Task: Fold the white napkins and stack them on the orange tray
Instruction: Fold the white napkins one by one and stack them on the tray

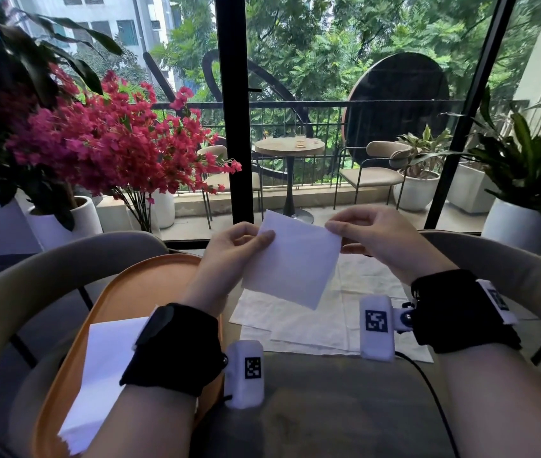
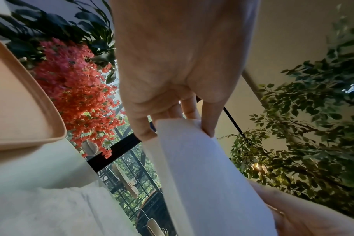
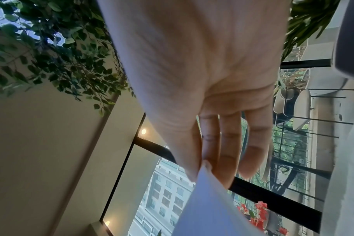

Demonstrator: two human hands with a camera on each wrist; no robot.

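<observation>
Both hands are raised above the table [image 1: 345,398], pinching the top corners of a folded white napkin [image 1: 295,262] between thumb and fingers: left hand [image 1: 236,246] at one corner, right hand [image 1: 375,236] at the other. It hangs, apparently doubled, over flat napkins [image 1: 322,322]; another lies on the orange tray [image 1: 123,292].

Pink flowers [image 1: 107,140] left, potted plant [image 1: 523,180] right, balcony table [image 1: 289,147] beyond window
</observation>
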